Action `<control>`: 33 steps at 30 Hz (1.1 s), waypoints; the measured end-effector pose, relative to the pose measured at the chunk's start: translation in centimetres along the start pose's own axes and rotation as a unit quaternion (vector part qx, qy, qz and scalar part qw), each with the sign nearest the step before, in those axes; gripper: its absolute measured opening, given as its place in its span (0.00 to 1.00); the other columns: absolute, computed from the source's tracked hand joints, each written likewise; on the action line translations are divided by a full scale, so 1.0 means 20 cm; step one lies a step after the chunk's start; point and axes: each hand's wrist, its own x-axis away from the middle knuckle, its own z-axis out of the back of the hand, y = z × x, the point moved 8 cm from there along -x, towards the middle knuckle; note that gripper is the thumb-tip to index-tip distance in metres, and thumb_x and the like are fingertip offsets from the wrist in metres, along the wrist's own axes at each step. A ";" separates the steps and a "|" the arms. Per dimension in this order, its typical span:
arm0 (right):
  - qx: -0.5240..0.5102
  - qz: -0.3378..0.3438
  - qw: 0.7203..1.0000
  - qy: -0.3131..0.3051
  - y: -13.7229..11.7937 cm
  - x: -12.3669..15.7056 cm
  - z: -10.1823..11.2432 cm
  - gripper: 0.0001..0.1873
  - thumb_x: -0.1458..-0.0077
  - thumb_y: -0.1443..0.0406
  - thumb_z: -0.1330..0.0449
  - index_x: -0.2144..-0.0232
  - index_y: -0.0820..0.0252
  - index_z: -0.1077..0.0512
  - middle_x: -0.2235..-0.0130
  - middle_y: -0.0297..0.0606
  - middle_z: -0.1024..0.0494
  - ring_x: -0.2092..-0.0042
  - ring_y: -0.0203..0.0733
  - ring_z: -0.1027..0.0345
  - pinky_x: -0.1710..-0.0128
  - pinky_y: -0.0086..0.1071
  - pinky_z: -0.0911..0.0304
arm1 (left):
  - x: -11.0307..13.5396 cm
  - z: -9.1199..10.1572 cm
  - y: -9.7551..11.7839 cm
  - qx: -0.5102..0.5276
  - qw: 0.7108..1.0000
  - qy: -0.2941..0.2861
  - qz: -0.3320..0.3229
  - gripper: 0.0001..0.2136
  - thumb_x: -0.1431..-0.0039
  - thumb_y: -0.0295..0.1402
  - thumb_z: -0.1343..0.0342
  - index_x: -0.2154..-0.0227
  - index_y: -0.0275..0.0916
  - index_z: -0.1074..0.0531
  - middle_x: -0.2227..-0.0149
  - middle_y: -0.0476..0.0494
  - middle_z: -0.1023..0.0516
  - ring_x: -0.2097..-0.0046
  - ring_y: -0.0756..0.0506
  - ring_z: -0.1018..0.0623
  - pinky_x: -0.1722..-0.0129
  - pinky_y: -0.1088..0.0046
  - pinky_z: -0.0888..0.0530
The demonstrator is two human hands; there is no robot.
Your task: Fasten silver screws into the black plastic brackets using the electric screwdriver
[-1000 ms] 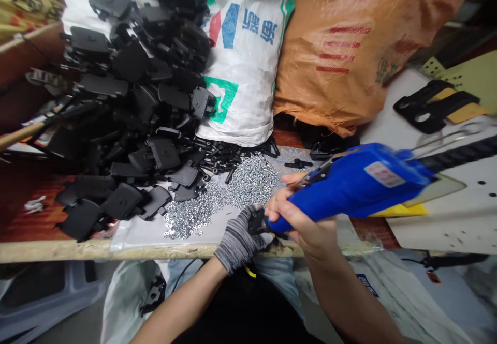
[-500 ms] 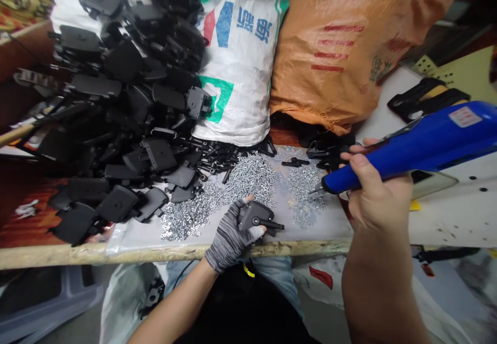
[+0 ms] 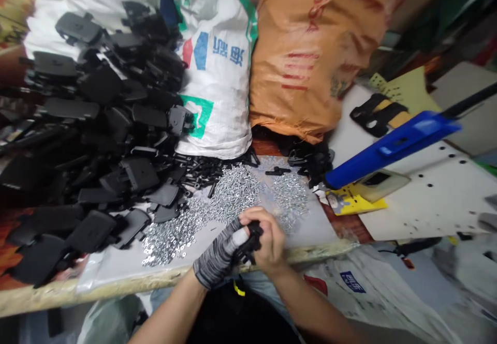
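Along the back of our workbench [image 3: 116, 288], a white sack [image 3: 223, 95] and an orange sack [image 3: 298, 70] stand side by side, both printed, with a big heap of black plastic parts [image 3: 142, 173] piled over the left of the bench and up against the white one. At the front edge, near the middle, our left hand [image 3: 219, 253], in a grey knit glove that leaves the fingertips out, and our bare right hand [image 3: 272, 238] meet around one small black assembly [image 3: 252, 238]. Our left fingers are closed on it from one side, the thumb, wrapped in something white, lying along the top; our right fingers are curled around it from the other side, so most of it is hidden from us. Just beyond our hands lies a mound of silvery screws [image 3: 235, 194], running on the left into a spread of small nuts [image 3: 171, 235]; a second pile of fine screws [image 3: 289, 196] sits apart to the right. Farther right, out of our grasp, a blue power driver [image 3: 388, 150] lies at a slant, its narrow end beside a yellow packet [image 3: 341, 203], and its cable running off behind. Beneath the packet and driver spreads a white board [image 3: 427, 207] dotted with dark holes.
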 end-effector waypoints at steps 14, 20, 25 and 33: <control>0.640 -0.269 0.705 -0.148 0.59 -0.97 0.60 0.11 0.42 0.73 0.41 0.58 0.73 0.21 0.53 0.61 0.22 0.48 0.57 0.25 0.49 0.44 0.33 | -0.07 0.03 0.13 -0.182 0.982 0.054 -0.010 0.26 0.37 0.49 0.44 0.42 0.37 0.28 0.63 0.43 0.19 0.63 0.46 0.22 0.56 0.66 0.23; 0.672 -0.265 0.663 -0.198 0.63 -0.93 0.55 0.15 0.36 0.59 0.39 0.53 0.65 0.25 0.47 0.46 0.23 0.46 0.48 0.28 0.45 0.47 0.32 | -0.05 0.12 0.28 -0.288 0.932 0.166 -0.145 0.19 0.38 0.41 0.43 0.49 0.37 0.23 0.47 0.38 0.19 0.47 0.40 0.20 0.42 0.60 0.27; 0.672 -0.248 0.665 -0.212 0.53 -0.93 0.49 0.12 0.35 0.64 0.41 0.55 0.68 0.23 0.52 0.51 0.20 0.45 0.52 0.28 0.48 0.46 0.31 | -0.04 0.13 0.32 -0.339 0.901 0.183 -0.197 0.17 0.38 0.40 0.43 0.51 0.37 0.22 0.51 0.38 0.17 0.50 0.40 0.18 0.45 0.58 0.24; 0.260 -0.028 0.850 -0.456 -0.02 -0.47 0.00 0.08 0.38 0.62 0.38 0.58 0.54 0.20 0.58 0.35 0.16 0.57 0.40 0.23 0.55 0.31 0.31 | 0.04 0.07 0.41 -0.440 0.829 0.104 -0.330 0.28 0.39 0.41 0.38 0.38 0.45 0.36 0.34 0.35 0.36 0.32 0.35 0.35 0.35 0.53 0.34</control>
